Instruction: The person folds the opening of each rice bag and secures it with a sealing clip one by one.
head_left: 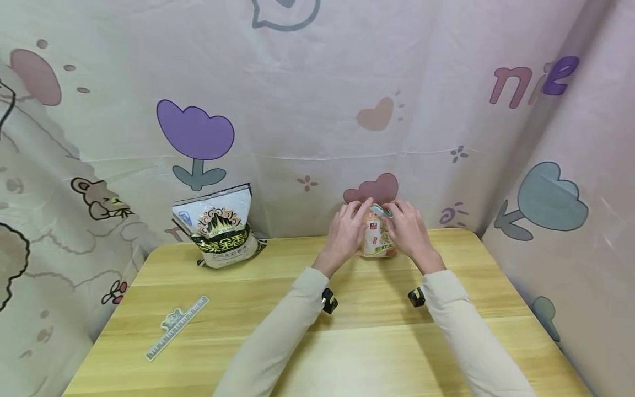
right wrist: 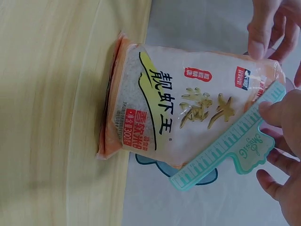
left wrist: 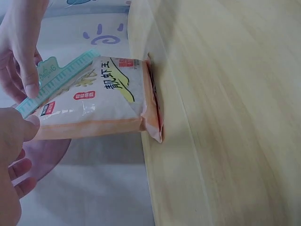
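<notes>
A small orange-and-white rice bag [head_left: 378, 242] stands upright at the table's back edge, between both hands. Across its top slants a teal clip [right wrist: 221, 146] with a piano-key pattern and a wavy-edged tab. My right hand [head_left: 409, 231] pinches this clip, its thumb on the key pattern in the right wrist view. At the bag's other top corner, my left hand [head_left: 344, 234] pinches the bag between thumb and fingers, beside the clip's end. In the left wrist view, the left thumb [left wrist: 31, 127] lies near that end; part of the bag's top is hidden behind the hands.
A bigger white, black and gold rice bag [head_left: 223, 231] stands at the back left of the wooden table [head_left: 347, 353]. A pale grey clip [head_left: 177, 328] with a similar bar and tab lies at the front left. A printed curtain [head_left: 297, 110] hangs right behind the table.
</notes>
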Demonstrator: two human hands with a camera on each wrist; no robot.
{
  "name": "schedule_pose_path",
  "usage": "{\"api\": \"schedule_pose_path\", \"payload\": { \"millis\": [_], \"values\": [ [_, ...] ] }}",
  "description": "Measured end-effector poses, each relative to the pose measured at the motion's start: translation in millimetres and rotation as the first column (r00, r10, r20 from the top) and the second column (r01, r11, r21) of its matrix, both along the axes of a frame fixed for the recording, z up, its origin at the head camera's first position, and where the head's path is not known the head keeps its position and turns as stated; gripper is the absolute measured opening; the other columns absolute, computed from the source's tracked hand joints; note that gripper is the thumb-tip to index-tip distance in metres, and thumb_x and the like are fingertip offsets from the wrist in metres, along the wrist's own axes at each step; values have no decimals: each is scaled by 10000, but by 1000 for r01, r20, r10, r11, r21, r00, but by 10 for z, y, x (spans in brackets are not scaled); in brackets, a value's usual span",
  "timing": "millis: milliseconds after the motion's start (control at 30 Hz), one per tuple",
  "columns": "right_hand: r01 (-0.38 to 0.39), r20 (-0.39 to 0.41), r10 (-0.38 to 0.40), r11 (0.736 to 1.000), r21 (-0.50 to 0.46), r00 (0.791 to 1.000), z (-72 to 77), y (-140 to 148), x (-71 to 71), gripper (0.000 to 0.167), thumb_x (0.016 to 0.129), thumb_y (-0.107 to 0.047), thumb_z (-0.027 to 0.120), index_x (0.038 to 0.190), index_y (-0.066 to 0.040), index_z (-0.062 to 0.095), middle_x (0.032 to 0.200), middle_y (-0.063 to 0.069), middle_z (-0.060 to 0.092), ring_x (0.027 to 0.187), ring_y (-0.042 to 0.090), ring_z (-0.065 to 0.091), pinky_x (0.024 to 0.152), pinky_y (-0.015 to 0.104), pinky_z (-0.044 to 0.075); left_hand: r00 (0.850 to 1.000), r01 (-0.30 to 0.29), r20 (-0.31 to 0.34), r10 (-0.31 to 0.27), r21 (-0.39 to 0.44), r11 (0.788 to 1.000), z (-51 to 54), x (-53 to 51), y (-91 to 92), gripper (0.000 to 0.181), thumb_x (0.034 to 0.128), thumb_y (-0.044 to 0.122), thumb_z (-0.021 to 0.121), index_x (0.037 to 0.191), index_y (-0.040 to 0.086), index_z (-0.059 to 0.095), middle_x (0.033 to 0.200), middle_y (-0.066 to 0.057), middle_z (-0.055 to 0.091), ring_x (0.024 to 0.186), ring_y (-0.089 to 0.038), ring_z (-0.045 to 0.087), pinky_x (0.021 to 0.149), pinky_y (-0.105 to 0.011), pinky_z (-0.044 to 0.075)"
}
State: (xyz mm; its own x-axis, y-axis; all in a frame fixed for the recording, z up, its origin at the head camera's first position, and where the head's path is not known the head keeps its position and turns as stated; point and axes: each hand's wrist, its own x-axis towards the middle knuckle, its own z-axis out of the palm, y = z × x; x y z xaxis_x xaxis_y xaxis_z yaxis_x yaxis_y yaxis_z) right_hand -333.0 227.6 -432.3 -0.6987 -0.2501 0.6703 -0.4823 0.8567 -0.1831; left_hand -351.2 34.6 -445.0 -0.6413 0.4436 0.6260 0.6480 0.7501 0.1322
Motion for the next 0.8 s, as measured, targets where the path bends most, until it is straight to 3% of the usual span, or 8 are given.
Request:
{"api": "schedule_pose_path", "payload": {
  "millis": [133,367,500,800],
  "values": [
    [-9,-23,9,1000,-19,1000,7,-35,40,298,921,-51,740,1204,9,670,1193,199,625,1047,387,571,782,530,495,1000,-11,28,11,2,1000,-15,57,-83,658,950,187,755,1536,180,456,1406,-110,553,1147,-254,570,837,-332,530],
    [-36,-71,32,997,-61,997,128,-160,118,284,935,-69,742,1201,4,672,1198,173,631,1078,371,571,780,523,477,999,-39,30,38,44,998,66,167,-313,585,920,173,783,1452,118,546,1373,-105,572,1189,-266,560,937,-382,519],
    [-75,-73,68,991,-108,995,191,-254,183,293,925,-45,752,1203,5,674,1182,159,635,1080,360,574,843,538,481,999,-40,38,37,79,996,48,269,-543,495,928,148,773,1388,85,599,1338,-98,592,1188,-277,562,917,-389,518],
    [-203,-105,190,970,-135,976,270,-616,244,281,929,-8,732,1203,12,677,1160,145,645,918,306,563,746,439,477,998,-55,16,53,181,982,92,481,-1128,339,954,87,728,1286,69,663,1235,-91,642,1122,-276,599,877,-412,527]
  ]
}}
